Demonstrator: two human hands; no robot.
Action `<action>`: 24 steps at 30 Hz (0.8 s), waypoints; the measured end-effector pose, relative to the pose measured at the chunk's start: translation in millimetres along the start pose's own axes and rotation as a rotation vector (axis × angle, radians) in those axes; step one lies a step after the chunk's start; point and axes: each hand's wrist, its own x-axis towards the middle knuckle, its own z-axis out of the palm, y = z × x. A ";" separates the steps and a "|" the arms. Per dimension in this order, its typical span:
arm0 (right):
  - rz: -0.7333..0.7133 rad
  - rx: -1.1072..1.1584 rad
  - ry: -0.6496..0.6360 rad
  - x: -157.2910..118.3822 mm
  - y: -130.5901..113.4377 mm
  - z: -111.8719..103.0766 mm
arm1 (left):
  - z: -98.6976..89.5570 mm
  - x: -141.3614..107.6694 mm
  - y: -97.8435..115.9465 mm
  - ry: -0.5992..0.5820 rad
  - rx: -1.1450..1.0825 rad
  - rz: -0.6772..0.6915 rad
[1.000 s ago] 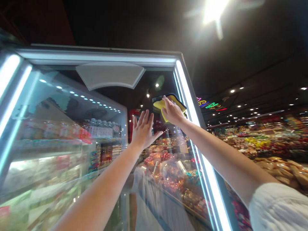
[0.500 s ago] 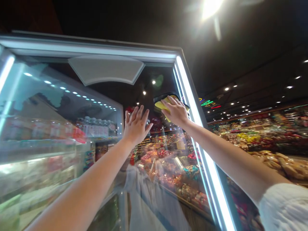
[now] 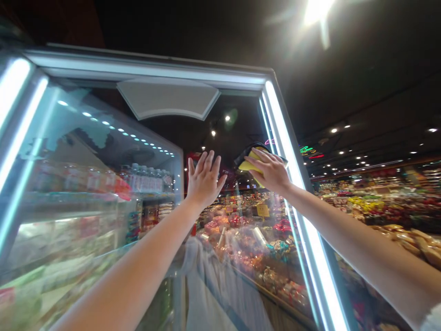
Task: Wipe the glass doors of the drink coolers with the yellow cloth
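My left hand [image 3: 204,180] lies with its fingers spread against the glass door [image 3: 193,133], near its middle. To the right of it, my right hand [image 3: 270,172] presses a yellow cloth [image 3: 253,162] flat on the glass, close to the lit right edge of the door frame [image 3: 292,170]. A dark edge shows around the cloth, perhaps its reflection or backing. Part of the cloth is hidden under my fingers. Higher on the glass sits a pale curved panel [image 3: 168,99].
Bottles [image 3: 146,178] stand on a shelf seen through or mirrored in the glass at left. A bright light strip [image 3: 20,138] runs down the left side. Beyond the frame at right are heaped goods [image 3: 409,239], blurred. A strong ceiling lamp [image 3: 319,11] glares above.
My right hand has slid the yellow cloth a little down the glass, slightly nearer the right edge. My left hand stays about where it was on the door. The whole view has shifted slightly.
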 end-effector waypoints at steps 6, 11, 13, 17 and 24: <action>0.319 0.009 0.099 58.2 -3.6 13.1 | -3.3 -6.1 -6.7 0.001 0.022 -0.020; 0.083 0.046 -0.005 55.1 -61.2 19.0 | -7.1 -17.3 -18.5 0.029 0.033 -0.039; -0.020 0.054 -0.018 29.8 -61.6 14.1 | -9.6 -23.2 -24.5 0.026 0.037 -0.044; 0.198 0.017 0.070 26.9 -36.7 11.0 | -13.5 -34.1 -37.4 0.011 0.049 -0.022; 0.265 0.065 0.058 99.1 -94.7 28.4 | -16.4 -41.3 -52.8 0.033 0.064 -0.039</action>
